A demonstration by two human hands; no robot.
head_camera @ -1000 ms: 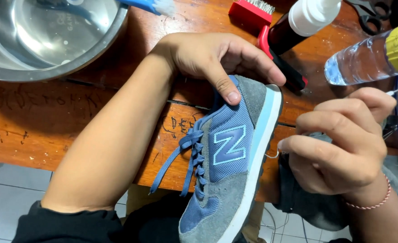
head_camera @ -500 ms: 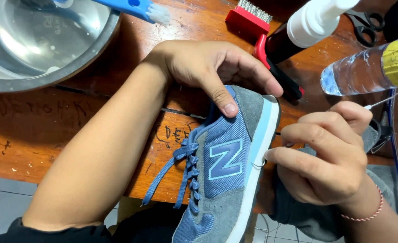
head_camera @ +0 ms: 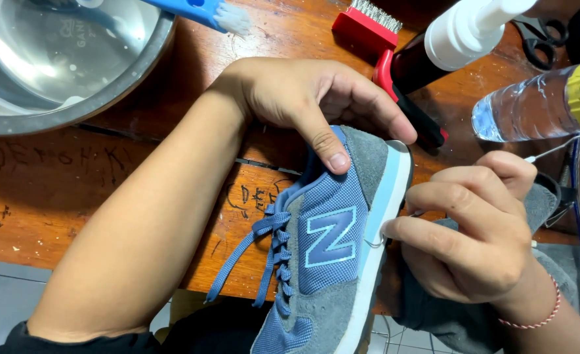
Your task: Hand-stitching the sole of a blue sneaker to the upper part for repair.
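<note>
A blue and grey sneaker (head_camera: 329, 249) with a light blue sole lies on its side at the near edge of a wooden table (head_camera: 54, 190). My left hand (head_camera: 310, 98) grips its heel, thumb pressed on the blue mesh. My right hand (head_camera: 474, 229) pinches a thin curved needle (head_camera: 376, 241) whose hook sits at the sole's edge. A white thread (head_camera: 559, 147) runs up and to the right from that hand. Blue laces (head_camera: 264, 255) hang loose on the left side of the shoe.
A steel bowl (head_camera: 106, 98) with water sits at the back left, a blue brush (head_camera: 205, 13) across its rim. Behind the shoe are a red wire brush (head_camera: 365, 26), a pump bottle (head_camera: 467, 33), scissors (head_camera: 542, 36) and a clear plastic bottle (head_camera: 539, 105). Grey cloth (head_camera: 559, 262) lies under my right wrist.
The view has drifted a little. My right hand has shifted slightly left, closer to the sole, with the needle's hook now at the sole's edge. My left hand keeps its hold on the heel.
</note>
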